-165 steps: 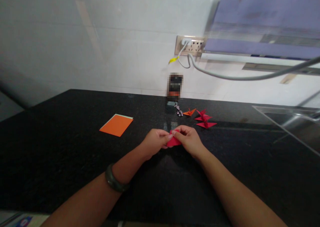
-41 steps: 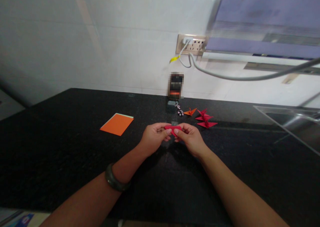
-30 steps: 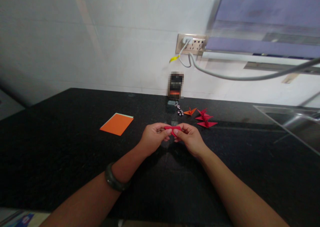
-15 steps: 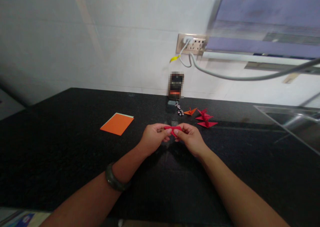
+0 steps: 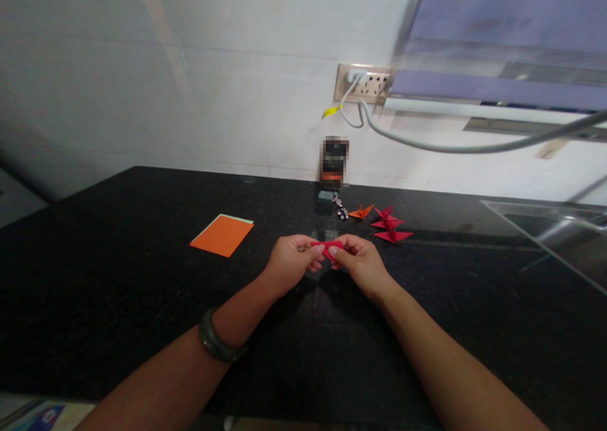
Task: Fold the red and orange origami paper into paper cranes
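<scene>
paper (image 5: 327,246), red and folded small, is pinched between thumb and fingers of both our left hand (image 5: 291,259) and our right hand (image 5: 361,260), over the black countertop (image 5: 303,355). it seems to taper toward us, though our thumbs hide much of it. beyond our right hand we see red cranes (image 5: 392,236) beside an orange crane (image 5: 361,213), and well to the left lies an orange sheet (image 5: 222,236).
</scene>
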A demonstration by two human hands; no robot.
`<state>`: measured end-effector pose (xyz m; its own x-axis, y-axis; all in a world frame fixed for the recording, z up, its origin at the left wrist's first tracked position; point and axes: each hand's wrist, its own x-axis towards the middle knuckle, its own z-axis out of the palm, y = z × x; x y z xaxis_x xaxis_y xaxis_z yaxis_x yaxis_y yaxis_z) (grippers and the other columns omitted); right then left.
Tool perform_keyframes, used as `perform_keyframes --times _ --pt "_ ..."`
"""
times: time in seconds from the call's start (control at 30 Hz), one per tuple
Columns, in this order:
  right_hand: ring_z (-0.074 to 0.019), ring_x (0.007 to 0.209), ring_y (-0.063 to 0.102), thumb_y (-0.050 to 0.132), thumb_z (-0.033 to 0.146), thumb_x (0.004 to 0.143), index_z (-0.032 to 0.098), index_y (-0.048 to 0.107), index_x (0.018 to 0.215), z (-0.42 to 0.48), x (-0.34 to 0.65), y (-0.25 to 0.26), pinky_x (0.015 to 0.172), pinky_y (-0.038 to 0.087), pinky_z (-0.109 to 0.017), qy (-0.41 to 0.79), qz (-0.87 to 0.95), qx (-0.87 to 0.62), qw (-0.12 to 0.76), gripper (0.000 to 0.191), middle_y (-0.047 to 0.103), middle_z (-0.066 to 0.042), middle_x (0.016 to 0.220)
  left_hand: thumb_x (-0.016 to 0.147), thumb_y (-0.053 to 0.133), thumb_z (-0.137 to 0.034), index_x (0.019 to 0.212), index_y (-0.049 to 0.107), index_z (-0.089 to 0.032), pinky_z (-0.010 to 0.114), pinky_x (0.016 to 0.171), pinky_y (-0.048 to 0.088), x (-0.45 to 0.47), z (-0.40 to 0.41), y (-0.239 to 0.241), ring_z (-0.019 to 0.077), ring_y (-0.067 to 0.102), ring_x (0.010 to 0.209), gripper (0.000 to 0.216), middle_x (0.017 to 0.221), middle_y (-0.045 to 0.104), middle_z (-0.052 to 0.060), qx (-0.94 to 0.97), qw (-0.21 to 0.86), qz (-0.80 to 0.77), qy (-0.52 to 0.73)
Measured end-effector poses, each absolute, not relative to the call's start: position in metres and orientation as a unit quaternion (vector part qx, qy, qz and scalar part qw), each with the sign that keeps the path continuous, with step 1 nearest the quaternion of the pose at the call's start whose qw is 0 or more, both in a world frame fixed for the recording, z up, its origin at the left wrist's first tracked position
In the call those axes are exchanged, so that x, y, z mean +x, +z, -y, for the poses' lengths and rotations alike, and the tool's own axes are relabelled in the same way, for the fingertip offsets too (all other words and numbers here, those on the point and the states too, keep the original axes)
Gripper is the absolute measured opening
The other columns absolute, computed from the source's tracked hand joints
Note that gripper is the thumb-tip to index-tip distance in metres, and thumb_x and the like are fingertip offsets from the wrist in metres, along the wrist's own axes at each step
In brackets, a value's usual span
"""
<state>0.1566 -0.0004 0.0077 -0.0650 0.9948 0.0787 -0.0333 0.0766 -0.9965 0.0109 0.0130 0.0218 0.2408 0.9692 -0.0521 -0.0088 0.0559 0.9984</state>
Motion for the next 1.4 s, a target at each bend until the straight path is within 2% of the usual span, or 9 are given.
perform_keyframes --times 0.23,0.4,0.53,0.67,0.8,0.9,1.07,1.2,1.4 --pt "-0.0083 0.051 0.048 0.067 0.032 0.064 0.015 0.058 0.067 0.0 0.158 0.007 0.049 0.042 -0.022 0.498 0.531 -0.457 0.512 0.02 0.056 0.002 0.058 0.067 0.061 -0.016 0.066 0.06 -0.01 0.018 0.043 0.045 0.012 -0.011 0.025 0.0069 0.053 0.042 0.007 0.052 0.061 0.0 0.521 0.587 -0.45 0.426" --pt "-0.0077 0.05 0.048 0.067 0.032 0.065 0.015 0.058 0.068 0.0 0.158 0.007 0.049 0.041 -0.022 0.499 0.527 -0.453 0.518 0.02 0.056 0.002 0.059 0.065 0.064 -0.02 0.062 0.061 -0.01 0.018 0.042 0.043 0.011 -0.011 0.025 0.0066 0.051 0.04 0.011 0.048 0.059 -0.001 0.521 0.584 -0.448 0.432" --pt "-0.0076 0.05 0.048 0.067 0.033 0.065 0.015 0.058 0.068 0.0 0.158 0.006 0.049 0.041 -0.021 0.496 0.528 -0.457 0.516 0.021 0.056 0.002 0.058 0.067 0.063 -0.034 0.063 0.061 -0.01 0.019 0.043 0.044 0.011 -0.013 0.023 0.0082 0.054 0.042 0.025 0.051 0.061 0.002 0.499 0.618 -0.434 0.426" --pt "-0.0074 0.049 0.047 0.067 0.034 0.064 0.015 0.058 0.068 -0.001 0.159 0.005 0.048 0.041 -0.022 0.49 0.529 -0.461 0.517 0.022 0.056 0.003 0.057 0.072 0.051 -0.052 0.072 0.061 -0.01 0.021 0.046 0.045 0.009 -0.016 0.022 0.0113 0.059 0.048 0.043 0.056 0.063 0.005 0.456 0.657 -0.424 0.425" --pt "-0.0073 0.049 0.047 0.067 0.033 0.064 0.014 0.058 0.067 -0.001 0.158 0.005 0.047 0.04 -0.021 0.492 0.534 -0.459 0.513 0.021 0.056 0.003 0.058 0.064 0.065 -0.04 0.069 0.062 -0.01 0.02 0.047 0.045 0.007 -0.016 0.021 0.0095 0.056 0.048 0.03 0.055 0.062 0.003 0.533 0.595 -0.436 0.415" --pt "-0.0077 0.05 0.048 0.066 0.035 0.064 0.014 0.059 0.067 0.0 0.157 0.006 0.048 0.041 -0.021 0.501 0.526 -0.459 0.512 0.022 0.057 0.002 0.059 0.064 0.066 -0.032 0.063 0.063 -0.011 0.02 0.048 0.045 0.007 -0.016 0.02 0.0092 0.055 0.047 0.022 0.054 0.063 0.003 0.566 0.559 -0.446 0.41" --pt "-0.0098 0.055 0.051 0.059 0.044 0.07 0.015 0.061 0.074 0.002 0.155 0.009 0.046 0.044 -0.021 0.531 0.496 -0.457 0.513 0.029 0.057 0.0 0.064 0.066 0.063 -0.03 0.064 0.064 -0.011 0.02 0.046 0.045 0.009 -0.015 0.02 0.0095 0.055 0.046 0.019 0.054 0.063 0.003 0.564 0.536 -0.452 0.436" --pt "-0.0083 0.053 0.05 0.068 0.036 0.063 0.014 0.061 0.078 0.004 0.151 0.009 0.043 0.042 -0.018 0.54 0.52 -0.462 0.474 0.027 0.057 0.001 0.064 0.065 0.063 -0.031 0.06 0.064 -0.012 0.019 0.044 0.043 0.009 -0.013 0.022 0.0087 0.052 0.043 0.02 0.047 0.06 0.0 0.575 0.516 -0.454 0.444" --pt "-0.0074 0.049 0.046 0.07 0.031 0.059 0.014 0.062 0.075 0.005 0.146 0.008 0.042 0.04 -0.019 0.524 0.511 -0.472 0.49 0.025 0.054 0.003 0.058 0.066 0.062 -0.03 0.058 0.064 -0.013 0.018 0.042 0.041 0.009 -0.011 0.024 0.0082 0.051 0.042 0.019 0.048 0.06 0.0 0.604 0.496 -0.445 0.437"
